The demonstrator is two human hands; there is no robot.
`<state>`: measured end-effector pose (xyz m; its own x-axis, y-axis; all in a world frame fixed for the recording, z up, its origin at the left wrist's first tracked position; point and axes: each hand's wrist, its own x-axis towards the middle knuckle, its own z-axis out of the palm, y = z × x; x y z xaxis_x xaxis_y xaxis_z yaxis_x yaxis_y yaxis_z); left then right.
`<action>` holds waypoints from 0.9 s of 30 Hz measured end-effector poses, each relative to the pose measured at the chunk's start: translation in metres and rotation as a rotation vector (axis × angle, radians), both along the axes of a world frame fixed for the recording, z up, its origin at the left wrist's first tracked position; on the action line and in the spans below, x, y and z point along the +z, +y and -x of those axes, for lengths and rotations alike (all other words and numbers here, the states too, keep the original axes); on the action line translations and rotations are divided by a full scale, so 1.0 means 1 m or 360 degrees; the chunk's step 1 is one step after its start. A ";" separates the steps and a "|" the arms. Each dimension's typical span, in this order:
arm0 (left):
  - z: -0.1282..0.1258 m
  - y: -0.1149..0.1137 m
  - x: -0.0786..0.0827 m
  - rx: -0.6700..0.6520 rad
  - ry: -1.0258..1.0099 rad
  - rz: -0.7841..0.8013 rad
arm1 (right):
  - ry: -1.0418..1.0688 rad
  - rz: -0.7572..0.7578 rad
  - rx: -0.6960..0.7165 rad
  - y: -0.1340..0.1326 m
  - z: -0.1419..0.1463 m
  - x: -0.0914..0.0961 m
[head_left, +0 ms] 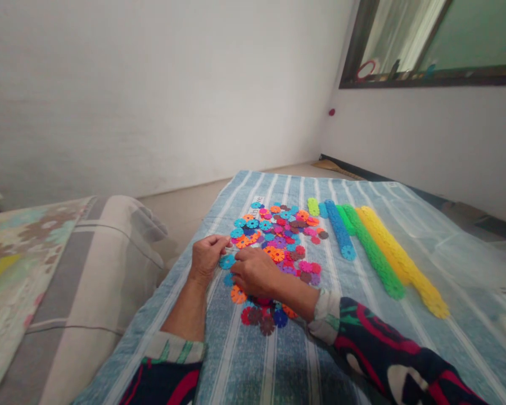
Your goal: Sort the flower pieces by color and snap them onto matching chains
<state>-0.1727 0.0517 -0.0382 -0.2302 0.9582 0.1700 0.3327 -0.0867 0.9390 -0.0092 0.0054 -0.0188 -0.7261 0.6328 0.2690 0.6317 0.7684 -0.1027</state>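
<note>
A loose heap of colourful plastic snowflake discs (275,254), notched round their rims, lies on a striped blue cloth (244,371). My left hand (207,257) is at the heap's left edge, its thumb and fingertips pinched together; what they hold, if anything, is too small to make out. Close beside it, my right hand (255,272) reaches in over the discs with curled fingers, and its grip is hidden. A light blue disc (226,262) shows between the two hands. An orange disc (238,295) lies just below the right hand.
Right of the heap, discs are lined up by colour: a blue row (339,229), a green row (375,253) and a yellow row (405,261). A short lime row (312,206) lies farther back. Clear plastic bags (472,259) rest at the right. A draped sofa (105,264) stands left.
</note>
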 end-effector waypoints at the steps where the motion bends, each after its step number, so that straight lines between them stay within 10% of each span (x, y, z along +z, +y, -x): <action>1: 0.000 0.000 0.000 0.0001 -0.0002 -0.0001 | -0.0018 -0.0007 0.0008 -0.002 0.006 -0.001; 21: 0.002 0.004 0.000 -0.0011 -0.0013 0.0052 | 0.0143 0.0104 0.0077 0.005 0.015 0.003; 27: 0.001 0.004 -0.001 0.0019 -0.0033 0.0076 | 0.0436 0.0220 -0.0800 0.067 -0.085 0.030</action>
